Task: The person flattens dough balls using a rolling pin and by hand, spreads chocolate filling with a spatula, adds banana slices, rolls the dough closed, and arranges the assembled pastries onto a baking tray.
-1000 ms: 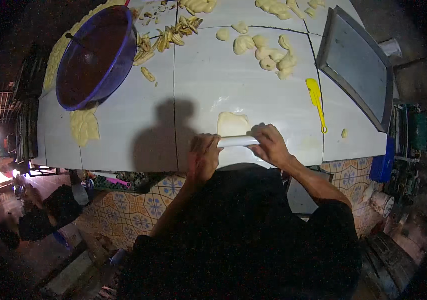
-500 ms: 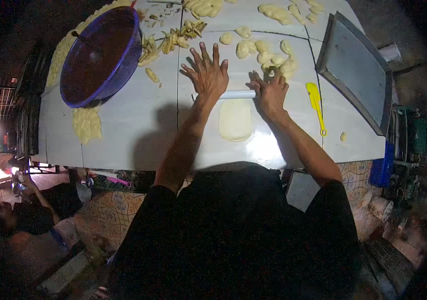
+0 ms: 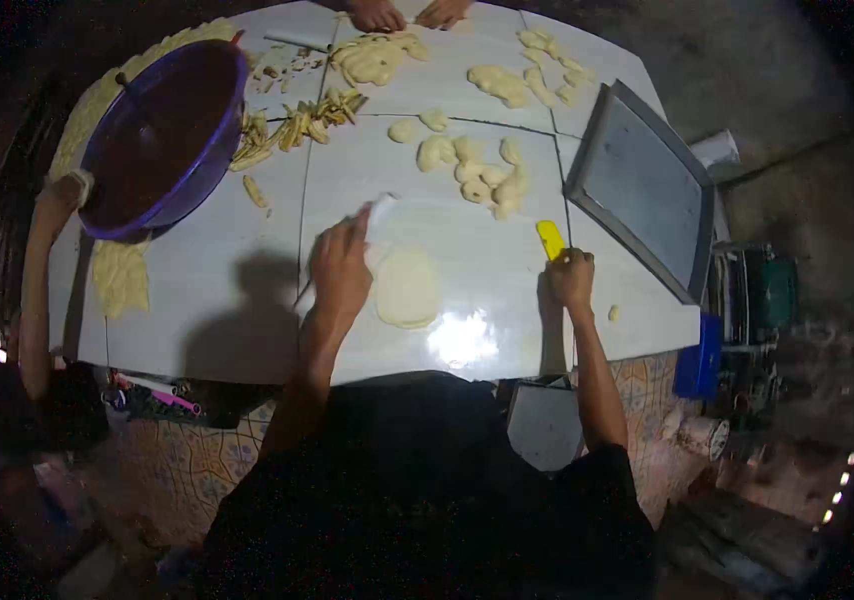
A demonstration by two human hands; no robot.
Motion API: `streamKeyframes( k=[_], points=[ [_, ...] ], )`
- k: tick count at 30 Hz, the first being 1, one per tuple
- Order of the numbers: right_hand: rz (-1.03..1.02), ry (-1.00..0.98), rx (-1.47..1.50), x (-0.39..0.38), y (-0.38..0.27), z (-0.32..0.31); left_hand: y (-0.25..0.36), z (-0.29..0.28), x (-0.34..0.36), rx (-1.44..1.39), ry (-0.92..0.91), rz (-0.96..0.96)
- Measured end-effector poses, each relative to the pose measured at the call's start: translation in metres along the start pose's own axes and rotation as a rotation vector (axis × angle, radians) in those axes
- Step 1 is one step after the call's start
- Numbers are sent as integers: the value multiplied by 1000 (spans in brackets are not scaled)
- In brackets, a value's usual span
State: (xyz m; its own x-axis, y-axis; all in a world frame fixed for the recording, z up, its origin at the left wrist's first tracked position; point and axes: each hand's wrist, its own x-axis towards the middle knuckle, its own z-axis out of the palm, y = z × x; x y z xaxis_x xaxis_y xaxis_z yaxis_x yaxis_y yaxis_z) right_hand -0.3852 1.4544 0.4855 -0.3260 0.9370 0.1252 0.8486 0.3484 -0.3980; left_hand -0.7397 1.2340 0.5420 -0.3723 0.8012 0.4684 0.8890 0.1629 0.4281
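My left hand (image 3: 342, 262), a little blurred, lies along the white rolling pin (image 3: 384, 208) with its fingers on it, left of a flattened, rounded sheet of pale dough (image 3: 407, 287). My right hand (image 3: 573, 275) is closed on the yellow spatula (image 3: 551, 236), to the right of that sheet. Beyond both hands sit several lumps of dough (image 3: 473, 165) on the white tiled table (image 3: 487, 225).
A purple bowl (image 3: 217, 165) of brown mixture stands left, beside banana pieces (image 3: 312, 122). A co-worker's hand (image 3: 65, 188) is at its rim; another person's hands (image 3: 377, 16) work at the far edge. A grey metal tray (image 3: 641, 190) lies right, above a blue crate (image 3: 697, 357).
My hands have parted: the left moved down-left with the rolling pin, now slanted; the right moved down and took hold of the spatula. Co-workers' hands have appeared at the bowl and far edge.
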Motion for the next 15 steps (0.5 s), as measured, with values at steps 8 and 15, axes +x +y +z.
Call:
streamKeyframes(
  k=[8, 15],
  points=[
    [56, -185, 197, 37, 40, 0, -76, -56, -148, 513, 114, -602],
    [-53, -466, 471, 61, -125, -13, -57, -64, -149, 515, 231, -764]
  ],
)
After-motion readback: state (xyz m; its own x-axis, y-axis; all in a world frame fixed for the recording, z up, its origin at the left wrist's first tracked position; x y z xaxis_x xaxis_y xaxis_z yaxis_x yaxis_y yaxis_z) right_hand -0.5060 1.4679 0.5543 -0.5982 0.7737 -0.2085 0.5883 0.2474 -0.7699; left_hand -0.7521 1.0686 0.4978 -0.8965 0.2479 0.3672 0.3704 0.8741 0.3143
